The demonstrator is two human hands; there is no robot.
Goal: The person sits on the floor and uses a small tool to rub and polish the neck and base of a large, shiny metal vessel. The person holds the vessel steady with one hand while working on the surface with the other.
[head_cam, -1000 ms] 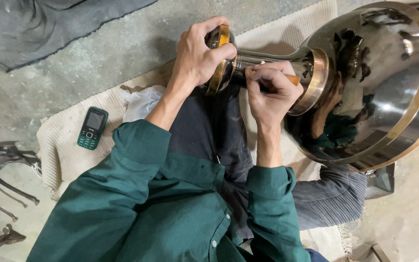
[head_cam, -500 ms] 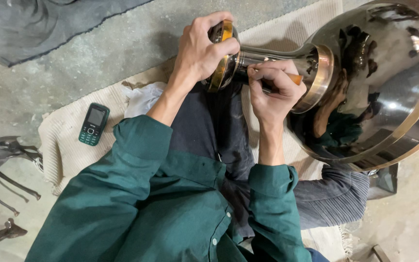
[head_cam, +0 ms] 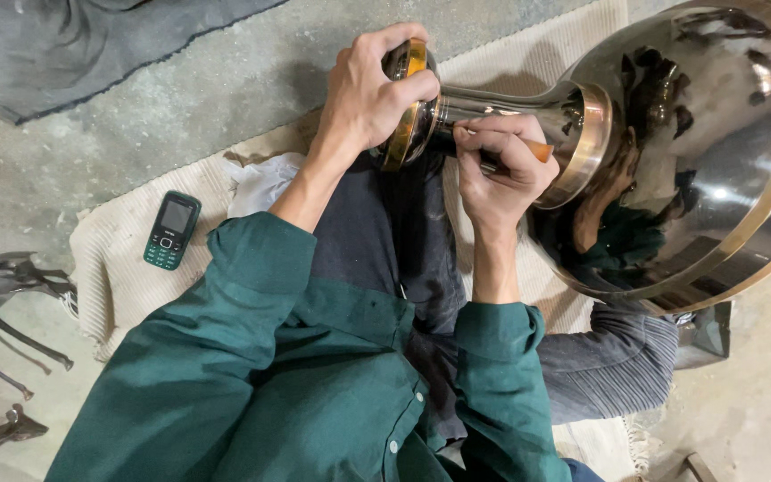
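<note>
While a person in green sleeves sits on a cream woven mat (head_cam: 127, 277), a large polished metal vase (head_cam: 707, 178) lies on its side across the lap, its body reaching toward the mat's far right corner. The left hand (head_cam: 369, 94) is clamped around the vase's round brass-rimmed foot (head_cam: 408, 107), fingers curled over its edge. Just beside it, the right hand (head_cam: 497, 170) is closed on a thin tool with an orange handle (head_cam: 539, 150), pressed against the narrow stem between foot and body. The vase is mirror-bright steel banded with brass rings, and reflects the person's sleeves and hands. A small green mobile phone (head_cam: 171, 230) rests near the mat's left edge, well apart from both hands.
</note>
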